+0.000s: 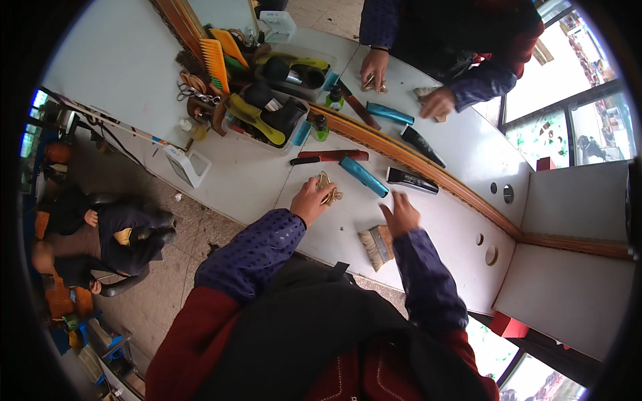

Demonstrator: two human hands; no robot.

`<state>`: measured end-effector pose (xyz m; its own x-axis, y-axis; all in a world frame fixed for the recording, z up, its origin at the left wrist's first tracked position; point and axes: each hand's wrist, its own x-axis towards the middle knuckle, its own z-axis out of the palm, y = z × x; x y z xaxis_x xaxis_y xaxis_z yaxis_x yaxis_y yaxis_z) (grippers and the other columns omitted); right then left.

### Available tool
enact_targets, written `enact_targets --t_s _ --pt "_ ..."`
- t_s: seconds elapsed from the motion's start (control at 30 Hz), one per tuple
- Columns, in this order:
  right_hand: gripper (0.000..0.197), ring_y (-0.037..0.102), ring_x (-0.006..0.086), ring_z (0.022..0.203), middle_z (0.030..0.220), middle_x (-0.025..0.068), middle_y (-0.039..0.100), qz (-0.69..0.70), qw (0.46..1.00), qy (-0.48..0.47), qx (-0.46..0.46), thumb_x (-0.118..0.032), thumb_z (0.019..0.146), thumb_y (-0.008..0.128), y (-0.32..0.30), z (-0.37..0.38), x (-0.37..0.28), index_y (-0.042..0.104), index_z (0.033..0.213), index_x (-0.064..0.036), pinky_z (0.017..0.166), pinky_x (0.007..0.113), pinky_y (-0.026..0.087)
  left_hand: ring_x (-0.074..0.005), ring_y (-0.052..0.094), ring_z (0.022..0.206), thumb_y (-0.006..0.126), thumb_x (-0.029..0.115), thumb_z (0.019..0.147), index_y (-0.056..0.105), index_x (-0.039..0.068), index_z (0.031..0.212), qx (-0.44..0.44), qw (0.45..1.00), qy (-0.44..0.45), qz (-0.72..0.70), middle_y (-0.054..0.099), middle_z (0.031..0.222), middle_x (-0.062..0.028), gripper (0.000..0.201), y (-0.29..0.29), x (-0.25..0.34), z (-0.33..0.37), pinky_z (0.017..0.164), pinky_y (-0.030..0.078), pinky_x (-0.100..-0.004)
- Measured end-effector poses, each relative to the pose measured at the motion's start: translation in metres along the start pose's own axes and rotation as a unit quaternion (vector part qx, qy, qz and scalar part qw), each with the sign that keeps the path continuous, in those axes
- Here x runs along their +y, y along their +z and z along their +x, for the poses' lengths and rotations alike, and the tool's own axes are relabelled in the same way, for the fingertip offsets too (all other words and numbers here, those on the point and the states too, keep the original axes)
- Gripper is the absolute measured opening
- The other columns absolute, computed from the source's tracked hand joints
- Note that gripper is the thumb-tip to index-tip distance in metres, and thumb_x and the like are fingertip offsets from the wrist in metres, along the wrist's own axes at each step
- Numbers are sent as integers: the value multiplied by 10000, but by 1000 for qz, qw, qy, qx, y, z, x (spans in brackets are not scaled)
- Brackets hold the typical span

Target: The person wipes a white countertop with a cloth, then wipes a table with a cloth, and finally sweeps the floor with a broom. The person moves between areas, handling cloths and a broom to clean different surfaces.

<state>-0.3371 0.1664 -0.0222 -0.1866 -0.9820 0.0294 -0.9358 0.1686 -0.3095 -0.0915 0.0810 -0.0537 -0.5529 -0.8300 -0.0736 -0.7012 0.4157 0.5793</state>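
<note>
The left hand [311,198] rests on a white counter [254,177] before a mirror, its fingers curled and pinching a small gold-coloured scissors-like tool [328,188] that lies on the surface just under the fingertips. The right hand [401,212] hovers over the counter with its fingers loosely spread and holding nothing, just above a flat wooden brush with pale bristles [376,245] and just below a black tube [411,180]. Beside that tube lies a slanted teal tube [363,176], and farther left a dark red folding razor [329,157] lies nearly level between the hands and the mirror's curved wooden frame [428,170]. At the back of the counter a clear tray [267,117] holds black dryers and yellow-green combs, with two small green bottles [321,127] beside it, orange combs [217,61] behind it and a white boxy container [188,165] near the counter's edge. The mirror repeats both hands and the tubes.
</note>
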Motion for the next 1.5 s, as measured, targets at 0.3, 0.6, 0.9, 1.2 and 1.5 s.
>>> enact_targets --t_s 0.3,0.6,0.9,1.2,1.5 --pt "301 608 228 766 900 69 570 -82 989 -100 64 -185 767 557 88 92 -64 508 1040 -68 624 365 505 -294 505 976 673 44 689 523 189 1180 7 999 39 -8 460 1068 -96 533 -29 -37 35 813 453 -373" --pt "312 630 303 774 1059 116 537 -185 978 99 -17 -66 779 492 16 71 41 458 1087 -97 629 410 511 -298 486 996 660 60 712 413 216 1291 23 997 77 -22 440 1128 -113 649 -26 -48 47 844 433 -378" --pt "453 617 324 817 1089 155 556 -4 996 62 -57 -222 775 626 50 102 0 436 1176 -130 657 433 493 -349 426 1099 676 100 703 322 135 1339 35 995 81 -52 356 1269 -211 728 -36 -59 6 953 355 -395" --pt "716 522 295 1012 1133 164 515 88 963 252 30 -264 635 772 23 -77 34 441 1225 -31 866 371 429 -266 542 964 580 82 785 462 46 1201 3 980 -63 -187 477 1136 -152 433 -74 -104 -125 821 447 -348" --pt "942 463 367 1059 1157 210 480 115 906 398 -89 -353 515 819 30 -79 0 337 1271 -64 920 401 404 -260 534 908 561 44 776 522 26 1106 -39 984 -52 -168 501 1062 -135 333 -60 -102 -129 787 446 -342"
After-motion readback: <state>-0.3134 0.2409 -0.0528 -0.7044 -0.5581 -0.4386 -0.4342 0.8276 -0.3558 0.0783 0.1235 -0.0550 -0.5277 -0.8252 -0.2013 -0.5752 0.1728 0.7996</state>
